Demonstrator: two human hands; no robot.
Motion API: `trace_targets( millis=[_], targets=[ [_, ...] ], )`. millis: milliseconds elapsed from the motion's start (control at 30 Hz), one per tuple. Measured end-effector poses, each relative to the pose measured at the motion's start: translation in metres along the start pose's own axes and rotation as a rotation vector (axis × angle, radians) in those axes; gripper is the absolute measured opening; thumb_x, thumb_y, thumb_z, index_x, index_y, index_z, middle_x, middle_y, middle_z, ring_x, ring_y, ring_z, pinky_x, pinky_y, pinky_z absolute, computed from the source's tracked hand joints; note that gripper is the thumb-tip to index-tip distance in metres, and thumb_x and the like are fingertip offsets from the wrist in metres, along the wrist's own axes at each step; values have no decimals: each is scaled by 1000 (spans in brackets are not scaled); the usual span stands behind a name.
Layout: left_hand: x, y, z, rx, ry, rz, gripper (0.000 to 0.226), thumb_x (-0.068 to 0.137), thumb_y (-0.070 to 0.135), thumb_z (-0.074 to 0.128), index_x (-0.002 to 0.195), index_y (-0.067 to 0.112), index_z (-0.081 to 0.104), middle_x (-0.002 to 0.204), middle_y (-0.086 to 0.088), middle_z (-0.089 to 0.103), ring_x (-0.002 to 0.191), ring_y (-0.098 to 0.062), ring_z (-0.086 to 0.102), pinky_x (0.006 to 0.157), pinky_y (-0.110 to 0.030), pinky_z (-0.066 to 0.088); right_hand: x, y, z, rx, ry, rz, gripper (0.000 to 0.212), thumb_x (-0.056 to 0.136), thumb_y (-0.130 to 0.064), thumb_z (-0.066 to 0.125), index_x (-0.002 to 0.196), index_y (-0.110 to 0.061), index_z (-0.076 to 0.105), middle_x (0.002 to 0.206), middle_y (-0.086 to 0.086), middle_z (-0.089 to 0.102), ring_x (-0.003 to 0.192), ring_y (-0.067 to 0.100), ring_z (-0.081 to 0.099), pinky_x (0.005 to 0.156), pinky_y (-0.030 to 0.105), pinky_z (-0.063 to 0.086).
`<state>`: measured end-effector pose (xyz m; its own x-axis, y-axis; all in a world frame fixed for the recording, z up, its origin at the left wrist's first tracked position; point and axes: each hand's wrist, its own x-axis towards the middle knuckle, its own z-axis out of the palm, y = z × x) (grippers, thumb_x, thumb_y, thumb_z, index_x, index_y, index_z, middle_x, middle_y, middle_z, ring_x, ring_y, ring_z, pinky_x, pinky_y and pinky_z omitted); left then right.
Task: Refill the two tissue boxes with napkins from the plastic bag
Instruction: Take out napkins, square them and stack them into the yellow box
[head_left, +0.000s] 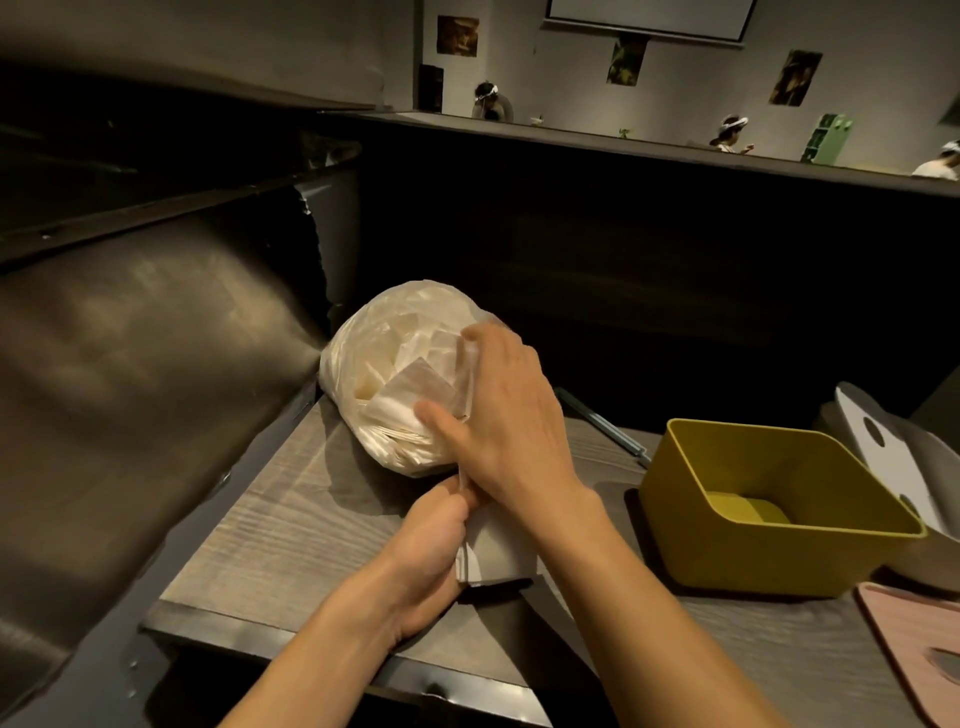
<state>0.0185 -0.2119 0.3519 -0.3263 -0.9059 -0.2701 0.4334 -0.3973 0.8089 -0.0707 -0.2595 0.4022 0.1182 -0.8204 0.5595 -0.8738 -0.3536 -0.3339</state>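
left hand (431, 540) gripped on napkin stack (493, 551) | right hand (509, 415) clutching napkins in plastic bag (384, 353) | yellow box (769, 509) lies rightward, open

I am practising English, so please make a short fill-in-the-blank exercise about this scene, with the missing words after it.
1. The napkins are inside a clear ____ bag.
2. The open tissue box on the table is ____ in colour.
3. The right hand reaches into the bag, while the ____ hand holds white paper nearer the table edge.

Missing words: plastic; yellow; left
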Motion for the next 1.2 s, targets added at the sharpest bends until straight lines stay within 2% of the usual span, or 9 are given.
trace_targets(
  millis=[100,233,400,567,700,867,967,1067,1200],
  targets=[
    [-1,2,2,-15,-5,-5,27,104,12,49,122,2,66,115,-22,74,107,-34,73,98,-49,54,3,1,-3,-121,31,-9,75,86,-55,68,147,-22,40,130,-3,56,112,19,52,92,37,39],
    [-1,2,3,-28,2,-6,29,104,14,50,125,2,65,118,-21,74,110,-34,72,98,-49,54,2,1,-4,-194,137,-66,48,85,-55,72,121,-27,57,112,-4,58,101,19,53,88,38,38],
    [-2,5,3,-16,29,-6,24,102,16,51,115,5,68,110,-20,76,95,-30,76,87,-46,59,2,5,-3,-167,205,-163,21,87,-41,74,100,-27,66,106,-5,63,100,19,55,88,38,35],
    [-1,7,4,-50,20,-23,29,105,20,49,115,1,68,105,-22,76,85,-30,77,70,-41,64,6,7,-11,233,209,-97,14,95,-28,71,107,-23,65,98,-12,70,93,7,64,99,37,43],
    [-4,9,6,-65,-16,-28,28,100,22,55,116,2,68,99,-20,77,79,-29,77,67,-41,65,10,6,-23,616,267,50,13,102,-24,65,114,-19,66,102,-10,69,95,6,67,79,35,59],
    [0,7,-1,30,-10,-34,40,90,21,66,125,1,68,114,-22,74,102,-35,74,86,-48,62,-7,21,-46,1027,189,320,24,102,-25,63,126,-20,63,113,-3,73,105,13,72,86,35,62],
    [2,10,-6,-13,-1,-82,31,93,16,64,121,3,70,113,-22,75,92,-34,76,76,-47,64,-39,38,-59,1252,-60,503,29,100,-26,63,129,-22,64,114,-1,76,103,20,75,82,36,64],
    [1,13,-6,-13,-43,-98,35,93,16,60,126,9,68,115,-22,74,91,-32,75,79,-50,63,-72,53,-57,1164,-162,588,27,96,-29,66,123,-29,67,107,-9,78,96,16,76,75,28,62],
    [3,14,-5,-18,-71,-93,47,98,33,51,133,6,66,129,-21,69,119,-37,67,108,-58,47,-93,69,-42,968,-133,588,24,96,-32,71,119,-33,69,107,-15,77,99,8,74,81,28,60]
  ],
)
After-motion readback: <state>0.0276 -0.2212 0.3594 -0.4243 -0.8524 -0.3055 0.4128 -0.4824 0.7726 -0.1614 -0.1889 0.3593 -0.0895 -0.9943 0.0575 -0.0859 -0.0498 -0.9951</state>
